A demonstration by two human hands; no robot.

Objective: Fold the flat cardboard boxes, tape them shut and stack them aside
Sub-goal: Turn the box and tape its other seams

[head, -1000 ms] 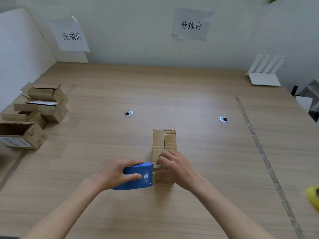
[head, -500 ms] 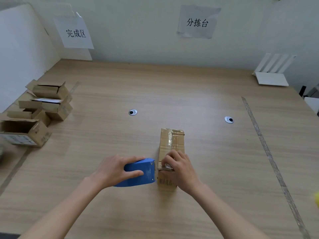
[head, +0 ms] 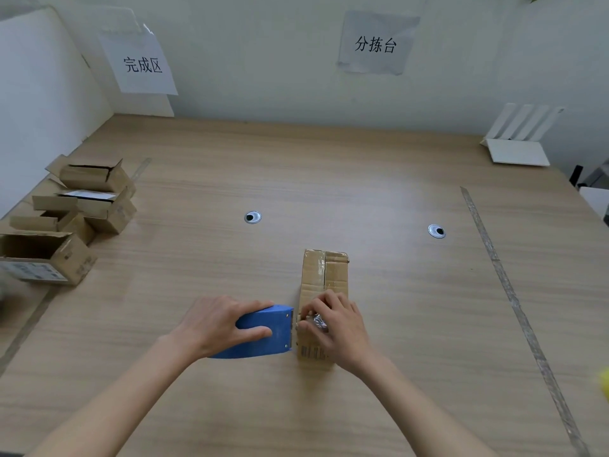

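A small closed cardboard box [head: 324, 275] lies lengthwise on the wooden table [head: 362, 179], its top flaps meeting along a centre seam. My left hand [head: 217, 323] grips a blue tape dispenser [head: 263, 331] whose toothed end sits against the box's left side. My right hand [head: 333, 324] rests on the box's near end, fingers curled, pinching a crumpled bit of clear tape [head: 319, 322] beside the dispenser's blade. The near part of the box top is hidden under that hand.
Several small cardboard boxes [head: 82, 212] with open flaps sit at the table's left edge under a paper sign [head: 141, 64]. Two round cable grommets [head: 252, 217] and a tape strip [head: 504, 285] mark the tabletop. A white router [head: 519, 140] stands at the back right.
My right hand's fingers have closed in on the tape end by the blade. The dispenser and the box stay where they were. The camera view shifted slightly.
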